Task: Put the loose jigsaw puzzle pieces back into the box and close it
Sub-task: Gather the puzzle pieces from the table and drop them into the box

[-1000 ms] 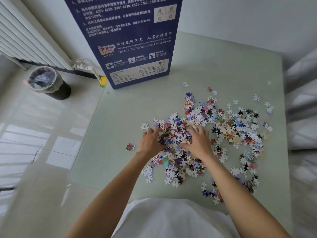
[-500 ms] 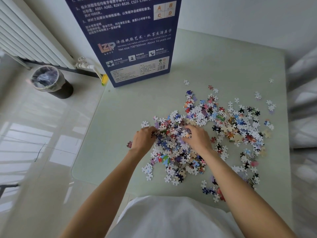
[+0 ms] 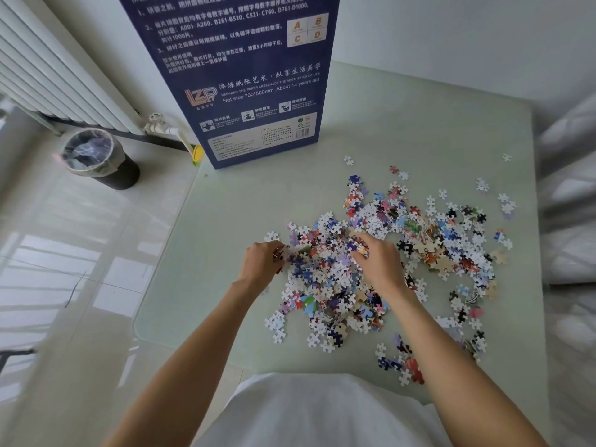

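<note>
Both hands dig into the heap of jigsaw puzzle pieces (image 3: 325, 272) on the tabletop (image 3: 419, 124): left hand (image 3: 263, 262) and right hand (image 3: 377, 262) curl around clumps. The blue box (image 3: 245, 79) stands upright behind.

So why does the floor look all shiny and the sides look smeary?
Head view: window light glares off the glossy floor; the wide lens bends and blurs the edges, so the bin and the right side look soft, while the pieces in the middle stay sharp.
</note>
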The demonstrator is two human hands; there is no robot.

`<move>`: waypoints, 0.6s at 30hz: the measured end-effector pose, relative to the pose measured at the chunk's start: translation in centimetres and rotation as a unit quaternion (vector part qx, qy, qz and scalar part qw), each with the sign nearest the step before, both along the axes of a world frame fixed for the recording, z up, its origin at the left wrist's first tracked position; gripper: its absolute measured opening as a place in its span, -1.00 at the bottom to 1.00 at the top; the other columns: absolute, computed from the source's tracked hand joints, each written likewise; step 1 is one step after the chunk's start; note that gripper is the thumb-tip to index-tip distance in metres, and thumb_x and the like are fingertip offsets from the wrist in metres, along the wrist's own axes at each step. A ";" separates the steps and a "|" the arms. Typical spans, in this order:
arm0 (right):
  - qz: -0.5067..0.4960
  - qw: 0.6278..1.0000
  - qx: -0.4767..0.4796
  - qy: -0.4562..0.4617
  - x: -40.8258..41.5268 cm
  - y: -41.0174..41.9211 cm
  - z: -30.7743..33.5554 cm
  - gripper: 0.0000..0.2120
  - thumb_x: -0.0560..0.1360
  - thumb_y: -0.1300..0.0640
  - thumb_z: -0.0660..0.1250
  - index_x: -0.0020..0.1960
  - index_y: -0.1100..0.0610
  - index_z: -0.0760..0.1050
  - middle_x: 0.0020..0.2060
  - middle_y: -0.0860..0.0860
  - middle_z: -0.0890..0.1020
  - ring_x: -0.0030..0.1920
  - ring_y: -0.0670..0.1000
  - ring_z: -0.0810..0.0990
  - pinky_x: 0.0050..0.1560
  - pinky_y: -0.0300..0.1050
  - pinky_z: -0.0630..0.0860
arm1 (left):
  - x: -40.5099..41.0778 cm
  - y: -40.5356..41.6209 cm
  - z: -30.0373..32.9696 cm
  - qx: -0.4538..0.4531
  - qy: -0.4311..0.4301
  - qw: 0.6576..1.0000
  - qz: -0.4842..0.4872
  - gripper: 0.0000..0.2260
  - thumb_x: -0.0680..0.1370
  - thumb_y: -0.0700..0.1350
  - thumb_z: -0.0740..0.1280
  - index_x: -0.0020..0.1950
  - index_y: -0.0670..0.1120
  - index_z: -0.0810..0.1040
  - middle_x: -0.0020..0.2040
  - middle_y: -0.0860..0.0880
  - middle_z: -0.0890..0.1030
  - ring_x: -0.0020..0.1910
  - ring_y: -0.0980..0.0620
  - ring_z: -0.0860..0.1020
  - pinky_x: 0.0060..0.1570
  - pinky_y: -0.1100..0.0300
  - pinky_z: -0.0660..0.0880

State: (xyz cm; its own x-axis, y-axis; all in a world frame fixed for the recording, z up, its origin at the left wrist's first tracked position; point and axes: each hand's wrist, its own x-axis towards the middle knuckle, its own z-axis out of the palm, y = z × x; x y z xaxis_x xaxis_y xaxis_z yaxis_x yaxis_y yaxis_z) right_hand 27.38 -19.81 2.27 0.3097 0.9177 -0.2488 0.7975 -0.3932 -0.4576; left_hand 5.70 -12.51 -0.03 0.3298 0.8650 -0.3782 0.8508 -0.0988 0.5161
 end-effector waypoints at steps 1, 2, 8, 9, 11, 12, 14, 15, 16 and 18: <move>-0.003 1.000 0.001 -0.004 0.0 0.0 0.1 -0.60 0.45 0.17 0.40 0.26 0.20 0.47 -0.18 0.12 0.67 -0.31 -0.02 0.56 -0.20 -0.20 0.55 | -0.1 0.0 0.2 -0.002 -0.001 1.000 0.005 -0.83 0.49 -0.24 0.36 0.07 -0.15 0.60 -0.11 -0.12 0.67 -0.17 -0.07 0.61 -0.16 0.18 0.49; -0.004 1.000 -0.003 -0.011 0.0 0.0 0.2 -0.60 0.45 0.16 0.40 0.27 0.19 0.47 -0.18 0.12 0.67 -0.31 -0.03 0.55 -0.22 -0.22 0.53 | -0.2 0.1 0.4 -0.004 -0.007 1.000 0.011 -0.85 0.49 -0.25 0.36 0.04 -0.15 0.61 -0.13 -0.11 0.67 -0.20 -0.06 0.61 -0.17 0.17 0.50; 0.051 0.999 -0.013 -0.007 0.9 1.1 2.1 -0.60 0.46 0.11 0.39 0.27 0.16 0.47 -0.39 0.00 0.56 -0.54 -0.23 0.31 -0.49 -0.41 0.20 | -0.7 0.6 3.1 0.032 -0.091 0.994 0.055 -0.89 0.44 -0.20 0.42 -0.04 -0.12 0.63 -0.29 -0.01 0.64 -0.41 0.11 0.52 -0.38 0.42 0.36; 0.059 0.998 -0.010 0.003 1.1 1.5 2.5 -0.58 0.46 0.09 0.40 0.28 0.15 0.47 -0.35 0.00 0.59 -0.56 -0.23 0.30 -0.49 -0.43 0.21 | -0.7 0.8 3.9 0.041 -0.106 0.992 0.055 -0.84 0.44 -0.18 0.43 0.02 -0.11 0.63 -0.24 -0.02 0.66 -0.34 0.07 0.56 -0.33 0.35 0.42; 0.075 0.997 -0.005 0.026 1.3 2.8 4.6 -0.54 0.45 0.05 0.40 0.31 0.12 0.44 -0.12 0.05 0.67 -0.61 -0.19 0.34 -0.47 -0.45 0.28 | -0.6 1.7 6.1 0.066 -0.140 0.987 0.042 -0.79 0.44 -0.15 0.44 0.07 -0.09 0.63 -0.19 -0.01 0.68 -0.26 0.05 0.61 -0.22 0.26 0.51; 0.084 0.996 0.002 0.042 1.5 3.6 6.0 -0.53 0.44 0.05 0.40 0.32 0.11 0.43 0.01 0.07 0.65 -0.60 -0.19 0.40 -0.40 -0.45 0.34 | -0.5 2.3 7.4 0.081 -0.160 0.983 0.035 -0.78 0.44 -0.14 0.44 0.08 -0.09 0.63 -0.18 0.00 0.68 -0.25 0.07 0.61 -0.20 0.27 0.52; 0.105 0.992 0.029 0.070 1.7 5.7 9.4 -0.52 0.43 0.05 0.40 0.32 0.11 0.43 0.13 0.09 0.61 -0.37 -0.07 0.61 -0.15 -0.31 0.48 | -0.3 3.6 10.3 0.115 -0.205 0.972 0.015 -0.79 0.43 -0.15 0.45 0.06 -0.08 0.63 -0.18 0.04 0.67 -0.28 0.16 0.60 -0.21 0.37 0.49; 0.112 0.989 0.053 0.078 1.8 6.8 11.3 -0.53 0.42 0.05 0.41 0.30 0.12 0.45 0.13 0.08 0.61 -0.21 0.02 0.66 -0.02 -0.25 0.47 | -0.1 4.4 11.9 0.142 -0.226 0.964 0.000 -0.80 0.43 -0.16 0.45 0.04 -0.09 0.63 -0.19 0.06 0.66 -0.31 0.20 0.58 -0.23 0.43 0.46; 0.115 0.986 0.085 0.088 1.9 7.9 13.1 -0.54 0.40 0.05 0.43 0.26 0.13 0.48 0.10 0.05 0.62 -0.11 0.02 0.65 0.08 -0.19 0.47 | 0.0 5.2 13.5 0.177 -0.239 0.955 -0.013 -0.81 0.43 -0.18 0.46 0.03 -0.10 0.63 -0.19 0.07 0.65 -0.33 0.21 0.57 -0.25 0.47 0.44; 0.122 0.973 0.155 0.122 1.9 10.2 16.7 -0.61 0.37 0.06 0.46 0.17 0.12 0.54 -0.03 -0.03 0.65 -0.08 -0.05 0.64 0.11 -0.10 0.53 | 0.3 7.4 17.4 0.250 -0.254 0.934 -0.017 -0.81 0.42 -0.21 0.46 0.02 -0.11 0.63 -0.17 0.07 0.63 -0.32 0.22 0.55 -0.24 0.47 0.45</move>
State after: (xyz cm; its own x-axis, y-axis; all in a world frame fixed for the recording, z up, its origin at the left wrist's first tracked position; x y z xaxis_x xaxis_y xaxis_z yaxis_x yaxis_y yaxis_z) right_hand 29.30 -9.62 18.94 0.0403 0.9991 0.0126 0.7025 -0.0193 -0.7114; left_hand 6.01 -5.12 17.32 0.3876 0.8770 0.2840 0.5001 -0.4588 0.7345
